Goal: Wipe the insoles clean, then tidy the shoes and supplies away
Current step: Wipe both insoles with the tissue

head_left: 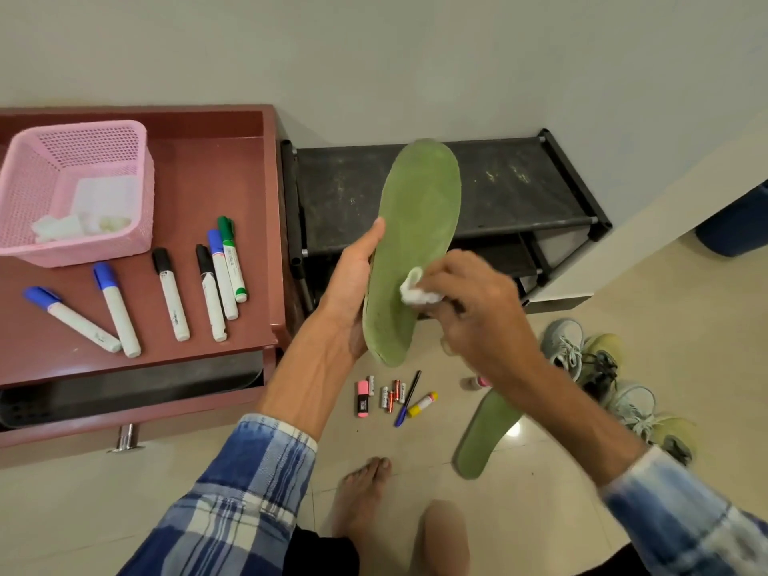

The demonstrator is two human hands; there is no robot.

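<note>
My left hand (353, 284) grips a green insole (419, 226) by its left edge and holds it upright in front of the black shoe rack. My right hand (469, 301) pinches a crumpled white wipe (415, 289) and presses it against the insole's lower half. A second green insole (484, 434) lies flat on the tiled floor at the lower right. Two grey and yellow shoes (582, 351) (648, 417) lie on the floor to the right, laces loose.
A pink basket (137, 160) with white wipes sits on the red-brown cabinet (199, 176), beside several markers (170, 293). The drawer below stands open. Batteries (390, 397), a pink highlighter (363, 397), a pen and a glue stick lie on the floor. My bare foot (361, 496) is below them.
</note>
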